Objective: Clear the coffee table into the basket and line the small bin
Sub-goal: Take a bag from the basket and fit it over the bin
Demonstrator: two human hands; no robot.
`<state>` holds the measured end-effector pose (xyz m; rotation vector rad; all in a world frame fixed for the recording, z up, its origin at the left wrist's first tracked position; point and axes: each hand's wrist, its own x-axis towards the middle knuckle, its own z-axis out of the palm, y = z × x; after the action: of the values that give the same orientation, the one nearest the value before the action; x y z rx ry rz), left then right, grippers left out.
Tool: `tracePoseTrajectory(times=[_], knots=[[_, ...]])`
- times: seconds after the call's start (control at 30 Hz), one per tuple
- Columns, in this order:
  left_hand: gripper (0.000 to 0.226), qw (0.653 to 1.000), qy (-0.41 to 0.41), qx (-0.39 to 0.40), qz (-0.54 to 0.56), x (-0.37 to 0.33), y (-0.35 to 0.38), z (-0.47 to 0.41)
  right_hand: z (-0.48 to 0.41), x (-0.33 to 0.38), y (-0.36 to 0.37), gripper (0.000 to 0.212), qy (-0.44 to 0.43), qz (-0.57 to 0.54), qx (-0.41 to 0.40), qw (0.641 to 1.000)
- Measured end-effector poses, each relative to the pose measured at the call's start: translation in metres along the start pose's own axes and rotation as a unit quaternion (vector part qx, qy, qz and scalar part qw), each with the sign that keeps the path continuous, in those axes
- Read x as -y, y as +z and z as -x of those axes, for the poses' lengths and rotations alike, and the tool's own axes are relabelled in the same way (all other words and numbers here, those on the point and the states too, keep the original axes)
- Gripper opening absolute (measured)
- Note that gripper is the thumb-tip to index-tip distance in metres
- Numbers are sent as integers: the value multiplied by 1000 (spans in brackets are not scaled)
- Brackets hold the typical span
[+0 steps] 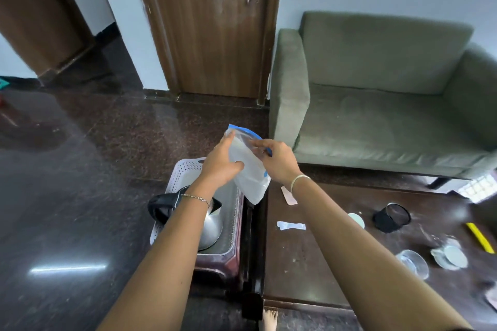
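Observation:
Both hands hold a clear plastic bag with a blue top edge (248, 169) in the air, above the gap between basket and table. My left hand (222, 162) grips its left side. My right hand (277, 160) pinches its blue edge. Below the left arm, a white perforated basket (185, 169) rests on a dark stool and holds a steel kettle with a black handle (209, 226). The dark wooden coffee table (309, 263) at the right carries a small black mesh bin (391, 216) lying tilted, a glass (412, 262), a white cup on a saucer (450, 256) and paper scraps (291, 226).
A grey-green sofa (376, 105) stands behind the table. A closed wooden door (215, 29) is straight ahead, with polished dark stone floor (80, 169) to the left. A yellow object (480, 236) lies near the table's right edge. A pink slip (289, 197) lies by the table's far left corner.

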<state>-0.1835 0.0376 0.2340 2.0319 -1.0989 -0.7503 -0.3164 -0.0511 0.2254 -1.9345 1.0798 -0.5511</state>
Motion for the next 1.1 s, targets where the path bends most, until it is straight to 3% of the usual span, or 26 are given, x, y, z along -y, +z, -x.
tracePoseTrajectory(times=[0.3,0.53,0.73,0.87,1.1], knots=[[89,996,30,20,85,-13,-8,40,38,22,-16,32,24,44,-41,998],[78,987,40,28,153,-18,-11,50,51,24,-14,44,34,81,-51,995],[75,981,53,31,185,-24,-5,55,54,21,-15,33,49,57,-119,990],[71,978,40,13,204,-30,3,57,56,15,-21,13,24,35,-104,994],[68,980,28,-13,197,-44,9,61,58,7,-30,11,-68,76,-71,992]])
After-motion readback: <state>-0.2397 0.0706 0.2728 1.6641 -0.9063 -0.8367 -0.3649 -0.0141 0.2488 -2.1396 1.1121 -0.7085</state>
